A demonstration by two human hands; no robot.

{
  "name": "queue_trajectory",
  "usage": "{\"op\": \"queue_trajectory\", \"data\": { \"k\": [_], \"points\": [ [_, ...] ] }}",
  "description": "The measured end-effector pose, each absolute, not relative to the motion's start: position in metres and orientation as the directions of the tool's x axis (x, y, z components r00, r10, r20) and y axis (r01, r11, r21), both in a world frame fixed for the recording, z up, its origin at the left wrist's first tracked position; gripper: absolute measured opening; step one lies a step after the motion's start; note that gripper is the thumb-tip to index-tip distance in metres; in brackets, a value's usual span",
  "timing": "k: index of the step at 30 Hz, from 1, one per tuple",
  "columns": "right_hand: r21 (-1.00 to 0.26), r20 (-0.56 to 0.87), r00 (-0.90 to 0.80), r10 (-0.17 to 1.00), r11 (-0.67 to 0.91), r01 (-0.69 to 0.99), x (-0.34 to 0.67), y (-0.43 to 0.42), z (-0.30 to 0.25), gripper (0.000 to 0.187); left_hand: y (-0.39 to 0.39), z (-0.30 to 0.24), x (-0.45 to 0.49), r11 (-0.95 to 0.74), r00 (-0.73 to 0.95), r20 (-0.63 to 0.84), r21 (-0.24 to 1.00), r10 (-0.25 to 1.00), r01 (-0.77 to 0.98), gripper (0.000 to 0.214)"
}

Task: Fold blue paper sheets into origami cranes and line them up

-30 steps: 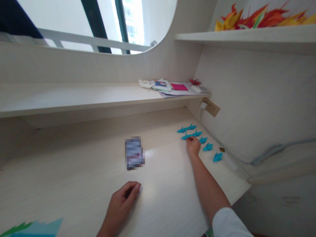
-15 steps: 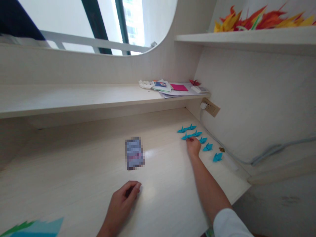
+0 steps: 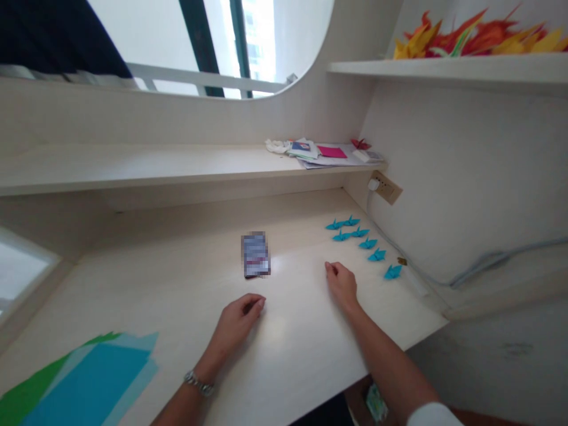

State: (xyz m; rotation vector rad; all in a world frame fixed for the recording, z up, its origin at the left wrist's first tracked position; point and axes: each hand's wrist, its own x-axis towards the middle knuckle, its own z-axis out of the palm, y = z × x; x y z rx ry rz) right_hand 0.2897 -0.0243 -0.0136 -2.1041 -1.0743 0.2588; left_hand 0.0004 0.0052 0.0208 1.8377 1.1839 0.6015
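My left hand (image 3: 242,316) rests on the desk (image 3: 290,349), fingers curled in and thumb against the index finger, with nothing visible in it. Above the desk, to the left of the blue origami cranes, my right hand (image 3: 342,285) is closed, its fingertips together and no object showing. The small folded cranes stand in a bent line along the right side, among them a front crane (image 3: 393,272), a middle crane (image 3: 368,243) and a back crane (image 3: 351,220). A phone (image 3: 256,254) with a blurred screen lies between and beyond my hands.
Blue and green paper sheets (image 3: 89,378) lie at the lower left. A back shelf (image 3: 177,163) holds papers and a red crane (image 3: 361,144). Orange and yellow folded paper (image 3: 479,35) fills the upper right shelf. A cable (image 3: 417,269) runs along the right wall from a socket (image 3: 387,187).
My right hand has let go of a blue crane in the back group and drawn back toward me, left of the cranes. The view has shifted, showing more paper sheets at the lower left.
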Motion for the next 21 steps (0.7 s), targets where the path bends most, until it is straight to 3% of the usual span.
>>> {"op": "queue_trajectory", "data": {
  "k": [4, 7, 11, 15, 21],
  "points": [
    [-0.530, 0.127, 0.492, 0.861, -0.360, 0.768, 0.264, -0.044, -0.010, 0.043, -0.010, 0.018, -0.019, -0.166, 0.294, -0.002, 0.822, 0.956, 0.545, 0.033],
    [-0.403, 0.165, 0.394, 0.904, -0.303, 0.864, 0.256, -0.051, -0.009, 0.042, -0.032, 0.013, -0.050, -0.108, 0.073, 0.079, 0.783, 0.994, 0.613, 0.033],
    [-0.381, 0.109, 0.382, 0.918, -0.316, 0.869, 0.259, -0.052, -0.012, 0.045, -0.060, 0.006, -0.109, 0.001, -0.220, 0.257, 0.648, 0.941, 0.762, 0.033],
    [-0.396, 0.063, 0.391, 0.918, -0.336, 0.855, 0.266, -0.050, -0.020, 0.050, -0.079, 0.001, -0.165, 0.224, -0.406, 0.376, 0.441, 0.833, 0.869, 0.037],
    [-0.389, -0.002, 0.422, 0.907, -0.389, 0.835, 0.275, -0.050, -0.031, 0.056, -0.089, -0.004, -0.190, 0.455, -0.504, 0.288, 0.223, 0.814, 0.862, 0.048]
  ]
}}
